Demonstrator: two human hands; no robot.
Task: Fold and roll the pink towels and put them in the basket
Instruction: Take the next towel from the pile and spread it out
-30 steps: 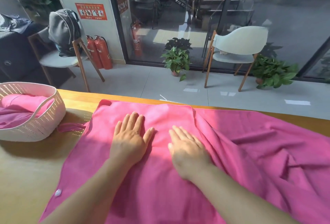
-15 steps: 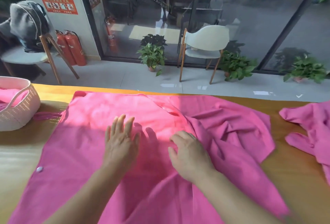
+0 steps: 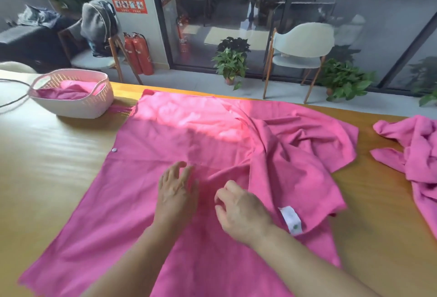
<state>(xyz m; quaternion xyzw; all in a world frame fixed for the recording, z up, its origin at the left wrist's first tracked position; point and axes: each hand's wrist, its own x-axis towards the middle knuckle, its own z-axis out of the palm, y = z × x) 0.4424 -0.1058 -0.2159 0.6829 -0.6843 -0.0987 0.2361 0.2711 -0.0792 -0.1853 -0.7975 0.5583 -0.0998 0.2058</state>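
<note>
A large pink towel (image 3: pixel 165 145) lies spread over the wooden table (image 3: pixel 47 166), flat on its left half and rumpled on its right, with a white label (image 3: pixel 291 220) showing near the front. My left hand (image 3: pixel 176 192) rests palm down on the towel's middle, fingers spread. Just to its right, my right hand (image 3: pixel 241 211) lies on the cloth with its fingers curling in; whether it pinches a fold is unclear. A white perforated basket (image 3: pixel 78 105) stands at the table's far left with pink towel (image 3: pixel 71 91) inside it. A second pink towel (image 3: pixel 416 154) lies crumpled at the right edge.
A small silver snap (image 3: pixel 114 150) sits on the towel's left edge. A dark cable (image 3: pixel 11 102) runs left of the basket. Beyond the table's far edge are two chairs, potted plants, red fire extinguishers and a glass wall.
Both hands have slid back toward me along the towel. My right hand's fingers have gone from flat to curled. The view has shifted, showing the basket and the second towel.
</note>
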